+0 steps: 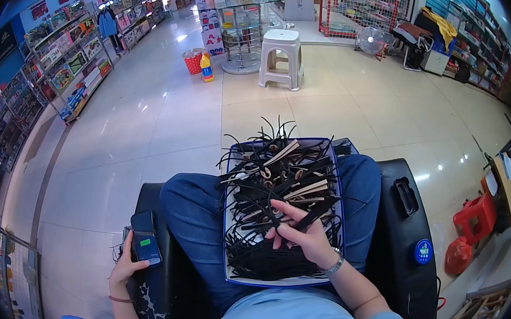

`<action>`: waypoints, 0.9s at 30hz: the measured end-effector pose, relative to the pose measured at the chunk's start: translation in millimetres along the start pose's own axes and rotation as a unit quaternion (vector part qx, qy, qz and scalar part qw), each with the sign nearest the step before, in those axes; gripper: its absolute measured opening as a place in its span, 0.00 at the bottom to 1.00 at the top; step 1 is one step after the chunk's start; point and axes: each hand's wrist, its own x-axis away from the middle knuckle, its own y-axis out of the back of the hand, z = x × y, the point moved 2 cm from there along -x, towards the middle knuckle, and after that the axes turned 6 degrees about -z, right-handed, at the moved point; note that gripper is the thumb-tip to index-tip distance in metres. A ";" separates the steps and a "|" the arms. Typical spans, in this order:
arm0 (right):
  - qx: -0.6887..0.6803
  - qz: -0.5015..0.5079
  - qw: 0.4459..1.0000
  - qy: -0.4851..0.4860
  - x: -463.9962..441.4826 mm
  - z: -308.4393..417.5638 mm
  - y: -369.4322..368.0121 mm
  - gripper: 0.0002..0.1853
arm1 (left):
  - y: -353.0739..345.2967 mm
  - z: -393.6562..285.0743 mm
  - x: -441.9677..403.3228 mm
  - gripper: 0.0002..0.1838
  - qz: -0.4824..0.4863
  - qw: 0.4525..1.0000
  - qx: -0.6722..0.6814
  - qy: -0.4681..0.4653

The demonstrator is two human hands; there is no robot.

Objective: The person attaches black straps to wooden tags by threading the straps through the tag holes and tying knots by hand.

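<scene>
A shallow blue-rimmed box (337,221) rests on my lap, filled with a tangle of thin black strips (269,264), some with beige sides. My right hand (303,236) is over the middle of the box, its fingers closed around a few black strips; fingers and strips overlap, so how many is unclear. At the left armrest (157,295), my left hand (126,265) grips a dark smartphone (144,226) by its edge and lower end. A small green patch shows on the phone's screen.
I sit in a black armchair (407,287) with worn patches. Ahead on the tiled floor are a white stool (280,59), a yellow bottle (206,68) and a red bin (192,61). A red stool (475,217) and red bag (458,255) stand right. Stocked shelves (70,56) line the left wall.
</scene>
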 end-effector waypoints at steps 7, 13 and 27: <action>0.035 0.064 0.996 0.052 -21.4 19.1 -13.9 0.29 | -2.2 -4.0 1.8 0.62 -0.002 1.000 0.004 0.009; 0.006 0.090 0.994 0.063 -35.6 38.6 -30.8 0.28 | -4.0 -5.2 0.9 0.61 0.018 0.999 0.044 0.015; -0.083 0.084 0.993 0.024 -32.7 39.7 -20.4 0.29 | -1.6 1.8 -0.9 0.62 0.017 0.999 0.037 0.006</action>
